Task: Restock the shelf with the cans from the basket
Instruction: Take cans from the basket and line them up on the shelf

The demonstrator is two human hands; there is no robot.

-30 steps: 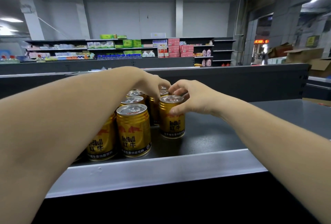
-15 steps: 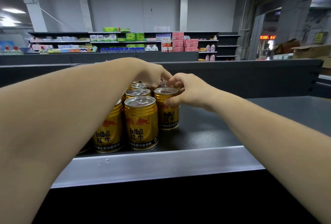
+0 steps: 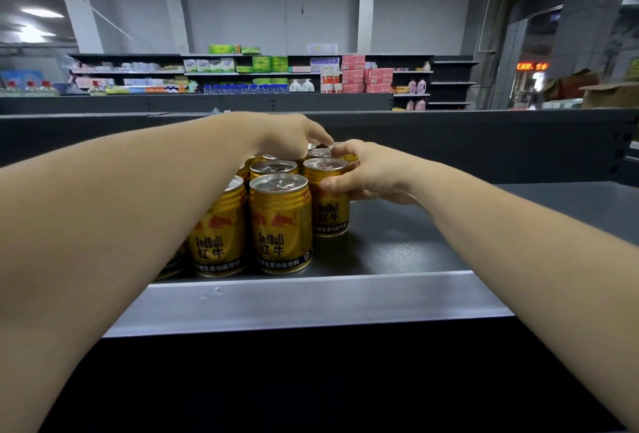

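Head view: dark shelf [image 3: 397, 246] carries cluster of gold cans [image 3: 280, 225], upright, touching, at left. Basket not in view. Cans likely rigid, smooth, fairly heavy if full; grip round side wall. Right hand [image 3: 373, 173] fingers curled round right-row can [image 3: 326, 201]. Left hand [image 3: 294, 137] over rear cans, grip hidden.

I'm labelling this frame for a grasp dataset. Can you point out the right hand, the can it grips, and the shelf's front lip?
right hand [image 3: 373, 173], head view, back of the hand.
gripped can [image 3: 330, 214], head view, printed side wall.
shelf front lip [image 3: 345, 297], head view, bare grey edge.
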